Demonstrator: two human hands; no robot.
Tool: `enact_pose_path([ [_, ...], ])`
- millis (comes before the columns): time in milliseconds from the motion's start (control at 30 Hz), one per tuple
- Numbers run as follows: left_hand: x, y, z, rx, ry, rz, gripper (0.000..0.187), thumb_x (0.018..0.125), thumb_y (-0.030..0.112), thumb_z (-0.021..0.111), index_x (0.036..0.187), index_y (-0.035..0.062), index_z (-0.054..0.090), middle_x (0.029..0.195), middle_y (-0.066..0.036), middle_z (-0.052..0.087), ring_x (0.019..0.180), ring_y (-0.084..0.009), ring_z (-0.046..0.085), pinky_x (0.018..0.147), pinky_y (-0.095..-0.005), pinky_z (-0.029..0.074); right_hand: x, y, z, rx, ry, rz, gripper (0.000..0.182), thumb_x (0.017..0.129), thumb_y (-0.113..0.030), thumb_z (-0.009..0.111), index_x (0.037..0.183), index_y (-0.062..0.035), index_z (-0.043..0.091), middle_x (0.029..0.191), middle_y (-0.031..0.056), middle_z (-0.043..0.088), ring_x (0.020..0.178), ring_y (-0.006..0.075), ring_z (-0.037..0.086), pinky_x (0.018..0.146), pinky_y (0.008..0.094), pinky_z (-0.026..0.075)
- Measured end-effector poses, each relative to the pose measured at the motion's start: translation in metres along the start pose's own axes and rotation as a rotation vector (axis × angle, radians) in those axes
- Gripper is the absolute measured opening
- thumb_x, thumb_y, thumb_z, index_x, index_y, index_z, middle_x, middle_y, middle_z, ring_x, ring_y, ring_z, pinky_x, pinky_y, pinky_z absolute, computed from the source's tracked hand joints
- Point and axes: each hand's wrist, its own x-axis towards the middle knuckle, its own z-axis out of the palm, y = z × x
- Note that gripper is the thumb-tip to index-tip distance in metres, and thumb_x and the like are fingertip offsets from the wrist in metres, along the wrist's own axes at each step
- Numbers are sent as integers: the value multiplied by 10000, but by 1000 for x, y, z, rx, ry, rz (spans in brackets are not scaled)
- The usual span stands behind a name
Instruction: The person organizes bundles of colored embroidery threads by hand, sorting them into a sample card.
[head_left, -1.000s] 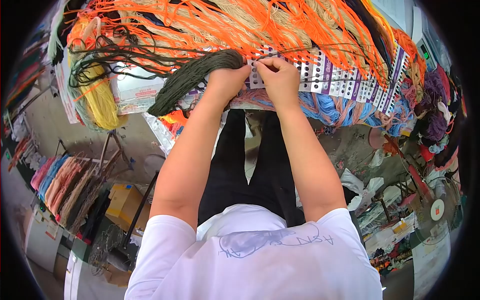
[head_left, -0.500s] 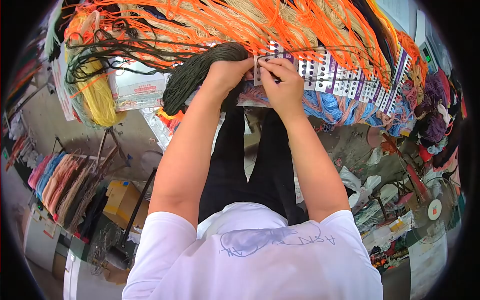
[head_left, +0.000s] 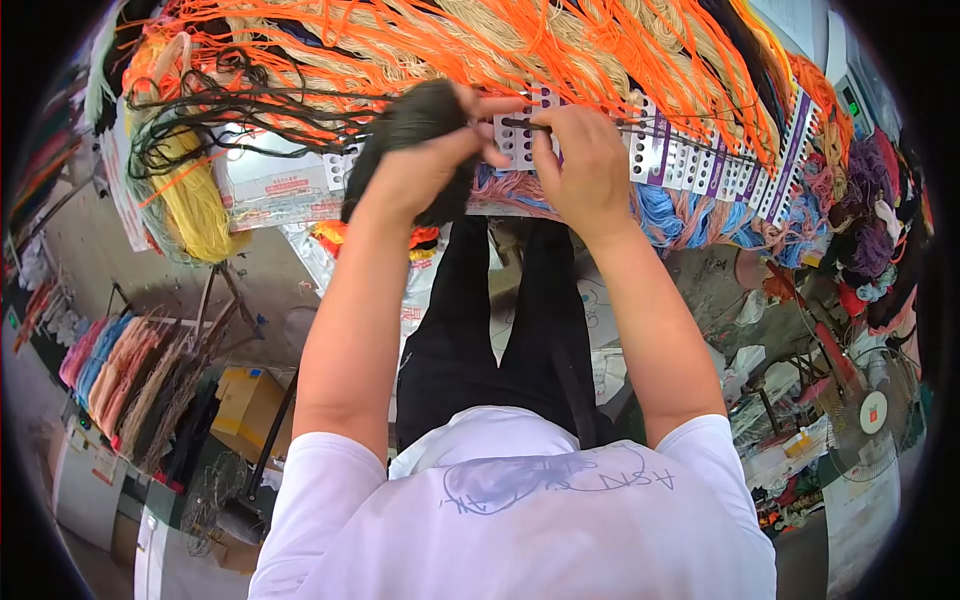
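A thick skein of very dark green, almost black yarn (head_left: 425, 125) is gripped by my left hand (head_left: 430, 170), which is smeared by motion. Its thumb and forefinger stick out to the right of the skein. Pinched in the closed fingers of my right hand (head_left: 585, 165) is a dark yarn strand (head_left: 515, 123), lying across a white card with punched holes (head_left: 514, 150). That card is between both hands. From the skein, loose dark strands trail left over the table, and others run right past my right hand.
Orange and beige yarn (head_left: 460, 50) covers the back of the table. More punched cards (head_left: 715, 165) lie in a row at right, above blue and pink yarn (head_left: 670, 215). A yellow skein (head_left: 195, 205) hangs at the left edge. A fan (head_left: 872, 412) stands lower right.
My left hand has shifted left and turned with the dark skein, away from the card. My right hand has moved slightly right, pulling the dark strand.
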Motion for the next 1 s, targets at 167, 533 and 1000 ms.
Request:
enact_pose_path([
  [167, 13, -25, -2, 814, 147, 266, 183, 687, -61, 635, 749, 47, 502, 753, -27, 583, 729, -128, 602, 640, -269, 471, -2, 3, 8, 206, -79, 121, 169, 746, -50, 599, 900, -77, 534, 826, 90, 572, 773, 294, 593, 663, 402, 476],
  [533, -58, 173, -107, 184, 982, 396, 51, 906, 103, 511, 916, 61, 484, 832, -95, 638, 730, -176, 600, 711, -300, 481, -7, 26, 26, 54, -231, 356, 131, 790, -113, 560, 898, -60, 512, 868, 137, 570, 808, 348, 576, 689, 444, 466],
  [1000, -79, 83, 36, -225, 80, -24, 341, 930, 190, 458, 1158, -41, 561, 1328, -175, 449, 1212, -237, 450, 1005, -360, 362, 29, -105, -37, 1057, -238, 536, 193, 763, -135, 712, 909, -25, 650, 814, 36, 575, 677, 109, 558, 629, 234, 441],
])
